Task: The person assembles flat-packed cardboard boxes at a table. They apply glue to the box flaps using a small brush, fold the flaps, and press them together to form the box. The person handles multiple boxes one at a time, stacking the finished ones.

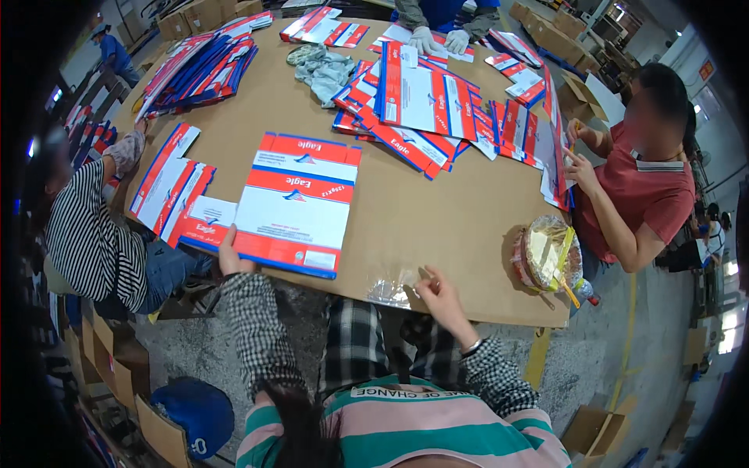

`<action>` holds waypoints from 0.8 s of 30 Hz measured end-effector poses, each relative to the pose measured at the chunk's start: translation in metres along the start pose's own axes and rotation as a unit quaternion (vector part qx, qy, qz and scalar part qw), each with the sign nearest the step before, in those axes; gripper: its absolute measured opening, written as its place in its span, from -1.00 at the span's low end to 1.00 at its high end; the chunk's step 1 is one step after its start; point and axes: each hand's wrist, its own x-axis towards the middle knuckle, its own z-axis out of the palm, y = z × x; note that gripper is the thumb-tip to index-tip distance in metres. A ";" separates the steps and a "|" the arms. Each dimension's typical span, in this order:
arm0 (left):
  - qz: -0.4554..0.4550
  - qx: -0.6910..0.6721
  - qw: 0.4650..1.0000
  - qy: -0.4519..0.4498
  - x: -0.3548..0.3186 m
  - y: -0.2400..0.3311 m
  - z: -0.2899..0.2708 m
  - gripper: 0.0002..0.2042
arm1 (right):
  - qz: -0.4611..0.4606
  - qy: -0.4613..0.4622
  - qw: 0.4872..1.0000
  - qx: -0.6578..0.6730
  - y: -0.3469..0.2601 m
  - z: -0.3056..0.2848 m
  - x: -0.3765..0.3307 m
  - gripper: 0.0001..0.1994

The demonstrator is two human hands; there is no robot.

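Note:
A flat, printed cardboard carton [265,209] in red, white and blue lies before me at the table's near edge. My left hand [232,256] grips its lower left edge, with one finger showing on top and the others hidden. Right of the carton, my right hand [443,298] is open and holds nothing. Its index finger reaches over the table's front edge, close to a shiny patch of clear tape [390,292]. Another unfolded carton [173,191] lies to the left, its flap reaching near my left hand.
More flat cartons form a pile [429,105] at the far middle and a stack [199,70] at the far left. A grey-green cloth [320,74] lies between them. A plastic-lined tub [550,253] with a brush stands at the right. Co-workers sit or stand around the table [406,226].

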 end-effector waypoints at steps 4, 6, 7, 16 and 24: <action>0.005 0.098 0.992 0.079 0.062 -0.023 -0.045 -0.64 | 0.042 0.070 0.994 0.068 0.016 0.027 -0.005 -0.77; 0.023 0.102 0.990 0.098 0.058 -0.025 -0.015 -0.64 | 0.023 0.109 0.994 0.016 0.019 0.029 0.001 -0.82; 0.013 0.112 0.989 0.096 0.064 -0.018 -0.017 -0.63 | 0.012 0.123 0.992 -0.008 0.020 0.033 0.003 -0.84; -0.036 0.132 0.986 0.097 0.094 -0.003 -0.009 -0.61 | -0.003 0.142 0.990 0.001 0.024 0.029 -0.001 -0.87; -0.033 0.192 0.981 0.022 0.131 0.015 -0.054 -0.57 | -0.029 0.191 0.979 -0.067 0.037 0.028 -0.002 -0.88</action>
